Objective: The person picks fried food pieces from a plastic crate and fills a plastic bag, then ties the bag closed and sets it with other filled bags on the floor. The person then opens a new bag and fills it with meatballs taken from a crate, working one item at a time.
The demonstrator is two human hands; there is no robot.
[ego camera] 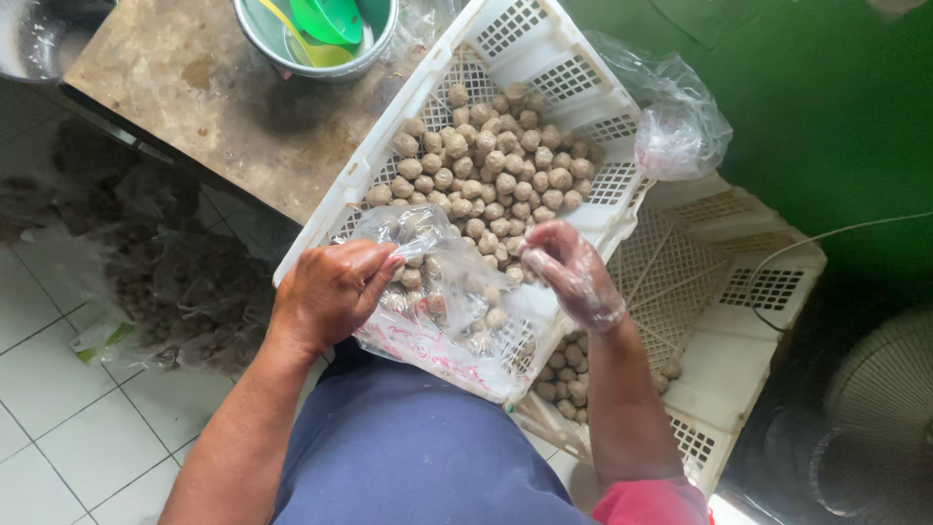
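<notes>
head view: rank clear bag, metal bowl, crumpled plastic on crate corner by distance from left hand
1. clear bag – gripped at its rim by the left hand
2. metal bowl – on the table, above the hand
3. crumpled plastic – far right crate corner

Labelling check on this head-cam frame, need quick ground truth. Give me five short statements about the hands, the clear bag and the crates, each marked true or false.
1. The left hand grips the mouth of the clear plastic bag partly filled with pale round meatballs. True.
2. The right hand is bare. False: a thin clear plastic glove covers it.
3. The upper white slotted plastic crate holds a heap of loose meatballs. True.
4. The metal bowl on the brown stone table is full of meatballs. False: it holds green and yellow plastic utensils.
5. The lower white plastic crate is packed to the rim. False: only a few meatballs show, near the right forearm.
</notes>
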